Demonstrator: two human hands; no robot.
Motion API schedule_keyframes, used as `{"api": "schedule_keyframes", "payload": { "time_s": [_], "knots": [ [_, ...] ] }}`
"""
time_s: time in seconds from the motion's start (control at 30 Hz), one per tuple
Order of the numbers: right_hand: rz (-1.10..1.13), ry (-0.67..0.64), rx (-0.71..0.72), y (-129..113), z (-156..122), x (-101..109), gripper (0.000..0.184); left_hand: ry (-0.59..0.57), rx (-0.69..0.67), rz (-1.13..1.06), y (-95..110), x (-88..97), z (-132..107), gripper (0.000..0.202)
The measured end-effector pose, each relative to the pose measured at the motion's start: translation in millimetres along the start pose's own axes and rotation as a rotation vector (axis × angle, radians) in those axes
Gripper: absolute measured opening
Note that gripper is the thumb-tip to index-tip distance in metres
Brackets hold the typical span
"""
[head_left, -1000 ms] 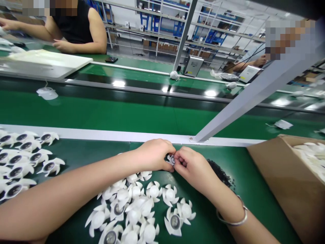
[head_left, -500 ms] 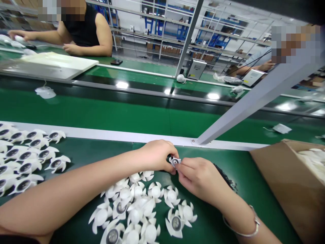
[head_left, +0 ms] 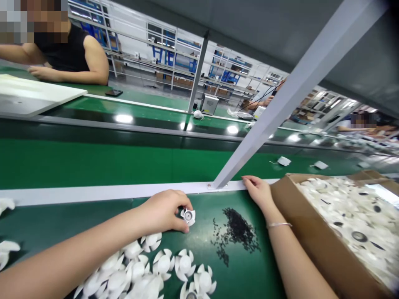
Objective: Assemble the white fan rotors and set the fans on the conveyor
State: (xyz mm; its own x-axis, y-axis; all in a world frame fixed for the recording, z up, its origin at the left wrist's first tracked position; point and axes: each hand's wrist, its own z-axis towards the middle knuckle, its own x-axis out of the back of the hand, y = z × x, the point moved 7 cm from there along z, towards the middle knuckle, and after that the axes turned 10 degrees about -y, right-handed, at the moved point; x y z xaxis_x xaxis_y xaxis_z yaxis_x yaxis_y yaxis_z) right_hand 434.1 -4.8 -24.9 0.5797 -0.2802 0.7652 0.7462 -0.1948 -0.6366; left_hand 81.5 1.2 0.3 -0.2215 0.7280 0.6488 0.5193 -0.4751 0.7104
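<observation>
Head view looks down across a green conveyor bench (head_left: 202, 236), with the person's two forearms reaching over it. The left hand (head_left: 163, 212) is curled, thumb and fingers pinching a small white plastic fan impeller (head_left: 188, 216) by its blades, low over the belt and not far from a white edge rail (head_left: 93, 195). The impeller's round hub, ringed in dark metal, faces up. The right hand (head_left: 258, 193) is well apart from it and holds nothing, its fingers loosely extended with their tips resting on the rail, just beside a cardboard box (head_left: 299, 232) packed with more white impellers. A thin metal bangle (head_left: 279, 224) circles the right wrist.

Between the hands lies a scattered heap of small black granules (head_left: 237, 228). A pile of white fan impellers (head_left: 156, 265) sits on the belt just below the left hand, overlapping one another. A grey metal strut (head_left: 274, 112) rises at a slant from the rail. Beyond the next belt, a co-worker in a black sleeveless top (head_left: 62, 54) rests a hand on the far bench, near a white board (head_left: 31, 94) and a phone (head_left: 114, 93).
</observation>
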Motion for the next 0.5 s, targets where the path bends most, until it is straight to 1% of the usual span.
{"api": "schedule_keyframes", "payload": {
  "time_s": [0.13, 0.3, 0.4, 0.5],
  "knots": [
    [-0.013, -0.013, -0.027, 7.0, 5.3, -9.9, 0.027, 0.002, 0.026, -0.018, -1.6, 0.0, -0.6, 0.042],
    [-0.059, -0.02, -0.023, 9.8, 13.7, -11.5, 0.029, 0.014, 0.031, -0.024, -3.7, -1.5, 0.3, 0.043],
    [-0.091, -0.019, -0.022, 10.8, 25.9, -12.5, 0.03, 0.017, 0.032, -0.033, -5.6, -2.9, 1.3, 0.044],
    [-0.109, 0.01, -0.038, 12.6, 44.7, -11.9, 0.03, 0.008, 0.066, -0.061, -10.0, -4.5, 2.6, 0.045]
  ]
}}
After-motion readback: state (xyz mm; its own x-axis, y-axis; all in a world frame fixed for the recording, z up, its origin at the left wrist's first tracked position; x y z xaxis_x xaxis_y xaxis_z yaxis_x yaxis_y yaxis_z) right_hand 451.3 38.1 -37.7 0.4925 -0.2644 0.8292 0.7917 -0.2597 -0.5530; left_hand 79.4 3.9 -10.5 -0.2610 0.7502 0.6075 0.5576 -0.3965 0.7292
